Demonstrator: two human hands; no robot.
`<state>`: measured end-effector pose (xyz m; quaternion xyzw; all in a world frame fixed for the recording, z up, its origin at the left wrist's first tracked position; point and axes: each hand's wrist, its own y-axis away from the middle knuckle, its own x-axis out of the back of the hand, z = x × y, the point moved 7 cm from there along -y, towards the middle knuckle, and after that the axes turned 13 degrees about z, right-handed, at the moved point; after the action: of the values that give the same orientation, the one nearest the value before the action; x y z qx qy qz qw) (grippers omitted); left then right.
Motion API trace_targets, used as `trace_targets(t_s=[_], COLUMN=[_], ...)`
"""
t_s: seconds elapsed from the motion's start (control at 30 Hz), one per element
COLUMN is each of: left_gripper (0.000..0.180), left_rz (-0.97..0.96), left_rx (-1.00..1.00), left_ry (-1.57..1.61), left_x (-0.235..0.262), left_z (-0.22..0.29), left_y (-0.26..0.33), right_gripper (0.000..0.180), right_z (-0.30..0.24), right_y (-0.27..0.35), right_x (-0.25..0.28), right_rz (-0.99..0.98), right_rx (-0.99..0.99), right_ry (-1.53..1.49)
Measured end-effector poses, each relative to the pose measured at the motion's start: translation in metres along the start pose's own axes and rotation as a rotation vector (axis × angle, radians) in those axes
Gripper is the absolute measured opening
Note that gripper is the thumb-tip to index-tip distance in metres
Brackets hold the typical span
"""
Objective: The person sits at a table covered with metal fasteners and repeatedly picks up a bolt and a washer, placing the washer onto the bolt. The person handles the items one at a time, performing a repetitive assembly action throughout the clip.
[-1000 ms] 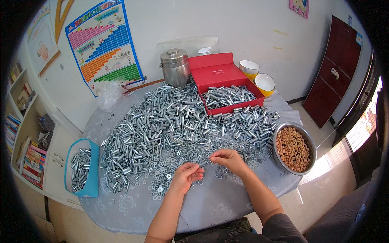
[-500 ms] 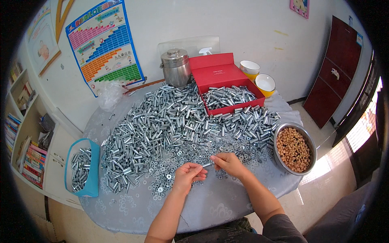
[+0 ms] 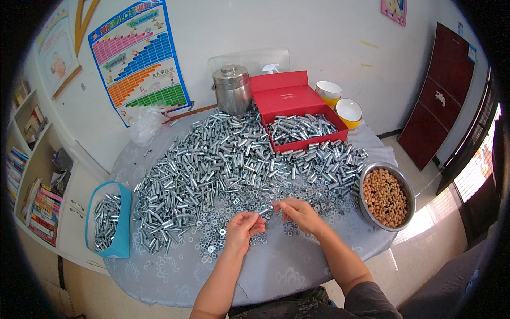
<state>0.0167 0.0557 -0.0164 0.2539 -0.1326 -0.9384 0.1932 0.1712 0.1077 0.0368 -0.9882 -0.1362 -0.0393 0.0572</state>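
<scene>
A short silver expansion bolt [image 3: 264, 211] sticks out from the pinched thumb and forefinger of my left hand [image 3: 243, 232], pointing toward the other hand. My right hand [image 3: 298, 215] is just to the right, its fingertips closed together close to the bolt's far end. Anything tiny between those right fingertips is too small to make out. Beneath and beyond both hands lie loose flat washers [image 3: 222, 232] scattered over the tablecloth. Behind them spreads a large heap of similar silver metal cylinders [image 3: 212, 154].
A red lidded box [image 3: 311, 144] holding metal pieces sits at the back. On the left stands a blue basket [image 3: 125, 223] of metal pieces; on the right, a steel bowl [image 3: 366, 217] of brown nut-like pieces. A steel pot [image 3: 232, 93] and yellow bowls [image 3: 349, 111] are farther back.
The bolt, earlier spanning the fingertips of both hands, now sits by my left fingers. My right fingertips have shifted slightly left and away from me.
</scene>
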Motion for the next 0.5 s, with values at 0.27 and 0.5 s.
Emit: trace_targets(t_s=[0.27, 0.5], left_gripper=[0.009, 0.01], left_rz=[0.001, 0.008], left_rx=[-0.018, -0.042], left_ry=[0.001, -0.032], left_x=[-0.001, -0.003], left_z=[0.001, 0.004], left_y=[0.001, 0.003], right_gripper=[0.035, 0.038], right_z=[0.016, 0.021], right_y=[-0.001, -0.002], right_x=[0.0, 0.002], right_rz=[-0.096, -0.09], right_rx=[-0.073, -0.056], right_ry=[0.005, 0.012])
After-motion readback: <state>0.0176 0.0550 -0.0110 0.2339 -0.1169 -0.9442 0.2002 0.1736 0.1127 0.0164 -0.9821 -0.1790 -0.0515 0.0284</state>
